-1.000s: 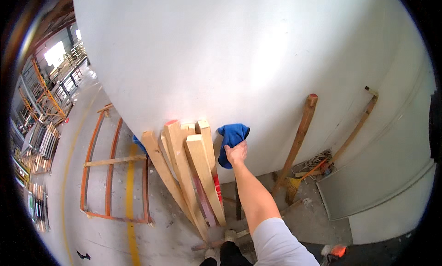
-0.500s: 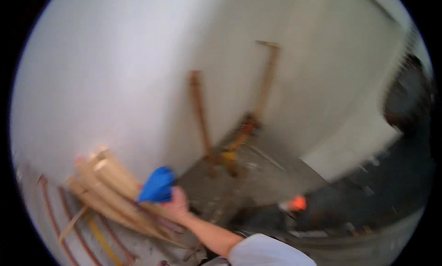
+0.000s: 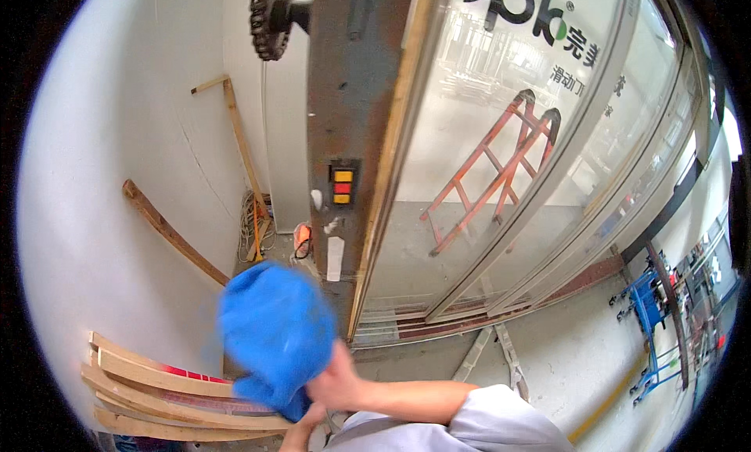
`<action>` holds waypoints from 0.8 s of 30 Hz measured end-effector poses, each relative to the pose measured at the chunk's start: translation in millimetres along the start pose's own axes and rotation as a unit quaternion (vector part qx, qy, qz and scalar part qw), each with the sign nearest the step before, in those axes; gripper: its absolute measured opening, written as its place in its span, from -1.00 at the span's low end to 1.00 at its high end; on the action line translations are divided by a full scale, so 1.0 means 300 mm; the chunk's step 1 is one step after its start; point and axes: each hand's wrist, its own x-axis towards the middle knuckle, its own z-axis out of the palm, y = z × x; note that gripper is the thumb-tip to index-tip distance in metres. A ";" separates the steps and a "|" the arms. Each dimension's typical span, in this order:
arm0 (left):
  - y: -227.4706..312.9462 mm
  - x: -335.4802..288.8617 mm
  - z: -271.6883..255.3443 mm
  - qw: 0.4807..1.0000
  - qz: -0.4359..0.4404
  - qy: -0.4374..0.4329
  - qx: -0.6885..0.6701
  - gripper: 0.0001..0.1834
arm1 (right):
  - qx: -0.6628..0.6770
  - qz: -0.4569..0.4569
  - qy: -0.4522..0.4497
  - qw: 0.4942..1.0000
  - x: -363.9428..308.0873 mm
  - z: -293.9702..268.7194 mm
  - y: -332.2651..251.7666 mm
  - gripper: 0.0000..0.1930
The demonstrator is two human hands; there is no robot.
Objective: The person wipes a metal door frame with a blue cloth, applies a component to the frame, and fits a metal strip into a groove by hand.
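– Where is the blue cloth (image 3: 274, 327)?
– Low and left of the middle, bunched up, in front of the column's foot and just above the timber lengths (image 3: 176, 409) in this view.

– And the grip on it?
– The right hand (image 3: 340, 378) is closed around its near edge, the arm coming in from the right in a pale sleeve. The left hand (image 3: 313, 421) is close beneath, mostly cut off or covered; I cannot tell whether it grips the cloth too.

– What surface is nearby?
– A smooth white wall (image 3: 94, 178) on the left, with a thin dark line running down it. A brown post (image 3: 176, 229) leans there, and beyond it a slim wooden bar (image 3: 242, 131) with a short crosspiece, near some tangled cord (image 3: 250, 217).

– The rest of the room?
– A scuffed dark metal column (image 3: 344, 100) carries a button box (image 3: 343, 188), yellow, red and yellow, with a chain (image 3: 270, 26) at its upper left. To the right stand framed glass panels (image 3: 446, 116); a red-orange ladder (image 3: 493, 190) shows in the glass, reflected or behind, I cannot tell. Past them, a blue trolley (image 3: 648, 311) stands on the grey floor (image 3: 579, 358).
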 end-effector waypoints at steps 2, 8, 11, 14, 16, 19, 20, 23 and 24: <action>0.119 0.008 0.109 1.000 0.002 0.021 -0.023 -0.56 | 0.056 -0.031 0.097 0.993 -0.002 -0.127 -0.134 -0.56; 0.214 -0.044 0.289 0.996 0.061 -0.007 -0.064 -0.79 | 0.059 -0.032 0.259 0.964 -0.050 -0.394 -0.312 -0.72; 0.187 -0.021 0.370 0.997 0.056 0.013 -0.050 -0.83 | 0.157 0.011 0.357 0.921 -0.011 -0.725 -0.400 -0.59; 0.172 -0.047 0.390 0.990 0.055 0.053 -0.116 -0.83 | -0.092 -0.058 0.475 0.873 0.083 -1.110 -0.358 -0.73; 0.179 -0.059 0.400 0.986 0.024 0.127 -0.105 -0.80 | -0.081 -0.131 0.481 0.863 0.250 -1.061 -0.452 -0.87; 0.229 -0.077 0.455 0.975 0.006 0.195 -0.104 -0.80 | -0.216 -0.356 0.351 0.839 0.421 -1.077 -0.527 -0.78; 0.260 -0.087 0.489 0.966 0.015 0.232 -0.112 -0.81 | -0.318 -0.389 0.297 0.812 0.496 -1.097 -0.519 -0.76; 0.317 -0.121 0.579 0.940 0.003 0.290 -0.180 -0.81 | -0.565 -0.467 0.101 0.673 0.734 -1.141 -0.479 -0.69; 0.322 -0.134 0.598 0.946 0.023 0.296 -0.131 -0.78 | -0.607 -0.463 0.035 0.645 0.781 -1.151 -0.433 -0.65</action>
